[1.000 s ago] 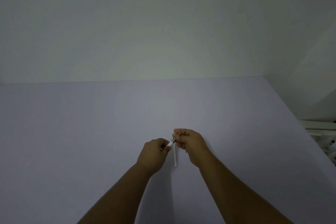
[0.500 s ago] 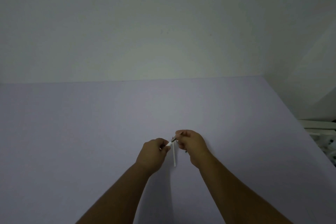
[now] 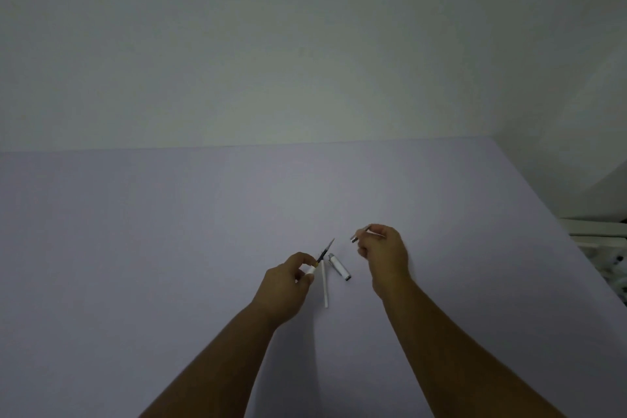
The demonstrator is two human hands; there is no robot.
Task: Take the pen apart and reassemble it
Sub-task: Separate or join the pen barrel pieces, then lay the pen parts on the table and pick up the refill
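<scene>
My left hand grips a white pen barrel, and a dark refill sticks out of it, pointing up and to the right. My right hand pinches a small silver tip piece, held apart from the refill point. Between my hands, on the pale lilac table, lie a thin white tube and a white pen cap with a dark end.
A plain wall stands behind the table's far edge. At the right, past the table edge, a white frame and some clutter show.
My hands have drawn apart: the right hand has pulled the silver tip off the barrel and moved right, baring the refill. The cap on the table has come into sight.
</scene>
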